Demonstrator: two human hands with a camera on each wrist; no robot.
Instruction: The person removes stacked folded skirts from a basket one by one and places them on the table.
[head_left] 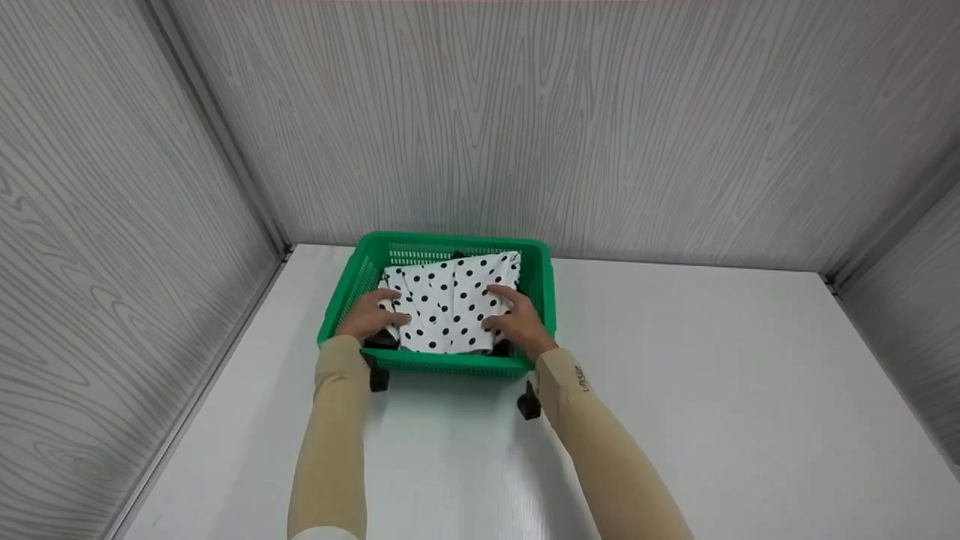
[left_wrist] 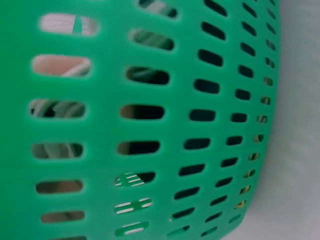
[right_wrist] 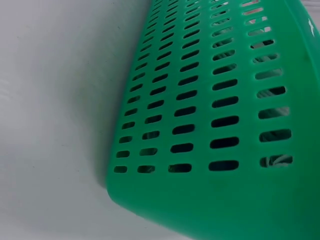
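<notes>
A white cloth with black polka dots lies folded on top of other things inside a green plastic basket. My left hand reaches over the front left of the basket, its thumb and a finger spread apart on the cloth's left edge. From the front right, my right hand rests on the cloth's right part, thumb and fingers likewise apart. Both wrist views are filled by the basket's slotted wall, so the hands are hidden there. Striped and dark material shows through the slots in the right wrist view.
The basket stands on a white table near the grey wood-grain back wall. Another wood-grain wall rises on the left. Dark items peek out under the cloth. A small black device hangs at the right wrist.
</notes>
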